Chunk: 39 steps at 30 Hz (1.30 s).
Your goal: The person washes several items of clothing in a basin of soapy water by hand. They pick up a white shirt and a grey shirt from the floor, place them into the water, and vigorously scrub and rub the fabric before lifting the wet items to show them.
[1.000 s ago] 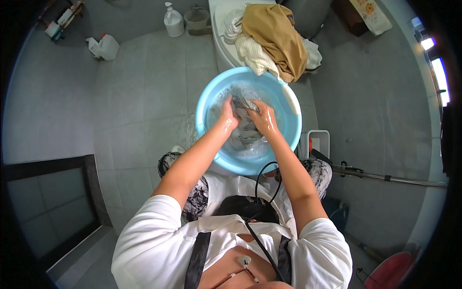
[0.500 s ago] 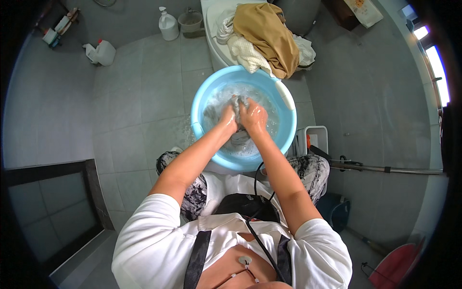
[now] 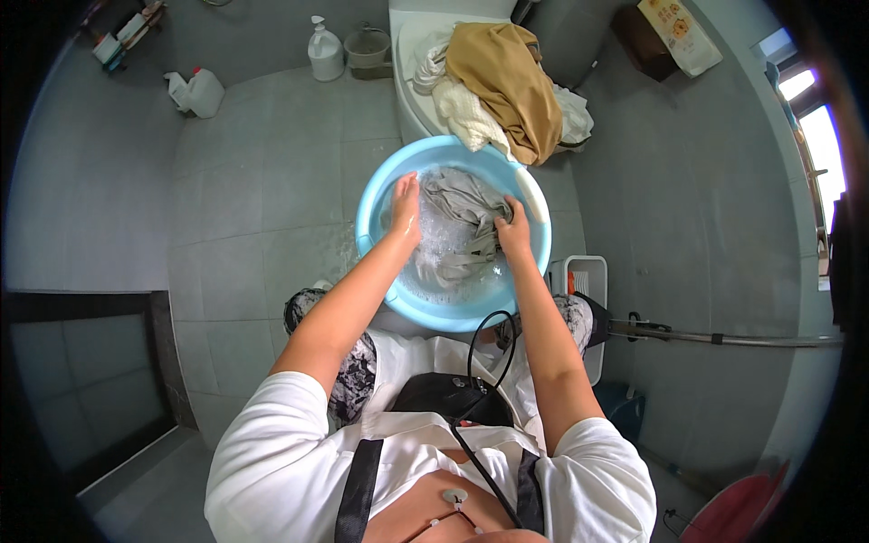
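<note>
A wet grey cloth (image 3: 468, 201) lies spread in soapy water inside a light blue basin (image 3: 371, 195). My left hand (image 3: 406, 210) is over the left side of the water, fingers stretched out and holding nothing, apart from the cloth. At the basin's right side, my right hand (image 3: 514, 232) is closed on the cloth's edge, thumb on the near side. Part of the cloth trails toward me beneath the foam, its lower end blurred by suds.
Beyond the basin, a tan garment (image 3: 511, 81) and a cream knit (image 3: 471, 113) are heaped on a white toilet (image 3: 407, 54). A pump bottle (image 3: 326, 52) and small bucket (image 3: 367, 50) stand left of it. To the right are a white bin (image 3: 597, 271) and a metal pole (image 3: 751, 339).
My hands were together at the basin's middle, squeezing the bunched cloth. Now they are apart: the left has let go, the right has moved right, and the cloth is spread out.
</note>
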Motion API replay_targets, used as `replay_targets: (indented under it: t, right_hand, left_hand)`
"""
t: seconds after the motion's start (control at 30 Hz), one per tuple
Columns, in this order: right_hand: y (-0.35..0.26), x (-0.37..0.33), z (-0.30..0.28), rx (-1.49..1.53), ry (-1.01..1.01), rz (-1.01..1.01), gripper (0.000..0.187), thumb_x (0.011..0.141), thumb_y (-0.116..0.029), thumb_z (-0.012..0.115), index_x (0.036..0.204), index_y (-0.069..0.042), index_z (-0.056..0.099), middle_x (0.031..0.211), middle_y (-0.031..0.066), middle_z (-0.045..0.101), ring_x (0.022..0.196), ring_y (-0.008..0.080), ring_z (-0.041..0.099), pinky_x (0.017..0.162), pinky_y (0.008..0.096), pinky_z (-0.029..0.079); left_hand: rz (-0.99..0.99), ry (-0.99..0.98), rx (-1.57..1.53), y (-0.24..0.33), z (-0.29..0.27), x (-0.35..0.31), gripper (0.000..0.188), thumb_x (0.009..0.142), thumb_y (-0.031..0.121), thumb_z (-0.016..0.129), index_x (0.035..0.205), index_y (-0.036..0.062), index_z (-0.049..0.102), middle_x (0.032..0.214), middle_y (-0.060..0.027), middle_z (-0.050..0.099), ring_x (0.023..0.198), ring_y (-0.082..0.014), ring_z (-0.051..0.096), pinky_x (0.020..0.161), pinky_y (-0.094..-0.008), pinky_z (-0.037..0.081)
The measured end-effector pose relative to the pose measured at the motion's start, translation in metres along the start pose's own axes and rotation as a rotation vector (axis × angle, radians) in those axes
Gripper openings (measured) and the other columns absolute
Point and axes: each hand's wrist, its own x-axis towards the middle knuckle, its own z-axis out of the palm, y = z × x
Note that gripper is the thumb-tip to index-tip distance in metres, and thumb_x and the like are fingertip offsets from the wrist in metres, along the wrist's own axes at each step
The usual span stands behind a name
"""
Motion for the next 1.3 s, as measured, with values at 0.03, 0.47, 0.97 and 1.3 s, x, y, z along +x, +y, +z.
replay_targets:
  t: [0.03, 0.47, 0.97, 1.3]
  right_hand:
    - [-0.004, 0.002, 0.003, -0.048, -0.023, -0.072, 0.043, 0.076, -0.012, 0.058, 0.117, -0.008, 0.045, 0.108, 0.0146, 0.053, 0.099, 0.0266, 0.050, 0.087, 0.0319, 0.037]
    - [0.045, 0.005, 0.058, -0.522, -0.399, 0.068, 0.032, 0.071, -0.012, 0.053, 0.102, -0.009, 0.058, 0.102, 0.0181, 0.055, 0.095, 0.0316, 0.054, 0.080, 0.0380, 0.043]
    - [-0.120, -0.046, -0.001, 0.106, -0.482, -0.547, 0.042, 0.067, -0.010, 0.059, 0.108, -0.008, 0.050, 0.090, 0.0150, 0.053, 0.083, 0.0318, 0.054, 0.072, 0.0363, 0.043]
    - [-0.108, -0.013, 0.014, -0.007, -0.143, -0.371, 0.012, 0.079, -0.018, 0.052, 0.079, -0.006, 0.054, 0.076, 0.0177, 0.057, 0.069, 0.0373, 0.054, 0.062, 0.0415, 0.043]
  left_hand:
    - [-0.082, 0.046, -0.033, 0.005, 0.004, -0.004, 0.038, 0.087, 0.030, 0.045, 0.119, 0.0103, 0.041, 0.122, -0.0066, 0.042, 0.114, -0.0190, 0.035, 0.097, -0.0372, 0.021]
    - [-0.347, 0.024, -0.095, -0.026, 0.000, 0.019, 0.041, 0.083, 0.031, 0.050, 0.120, 0.0159, 0.040, 0.128, -0.0038, 0.037, 0.118, -0.0199, 0.031, 0.097, -0.0449, 0.021]
    - [-0.416, -0.422, -0.446, 0.022, 0.017, -0.033, 0.043, 0.085, 0.044, 0.042, 0.109, 0.0081, 0.049, 0.101, -0.0087, 0.055, 0.091, -0.0217, 0.054, 0.081, -0.0357, 0.044]
    - [-0.360, 0.072, -0.384, 0.025, 0.052, -0.041, 0.030, 0.087, 0.030, 0.040, 0.096, 0.0020, 0.049, 0.092, -0.0100, 0.054, 0.084, -0.0197, 0.053, 0.074, -0.0347, 0.044]
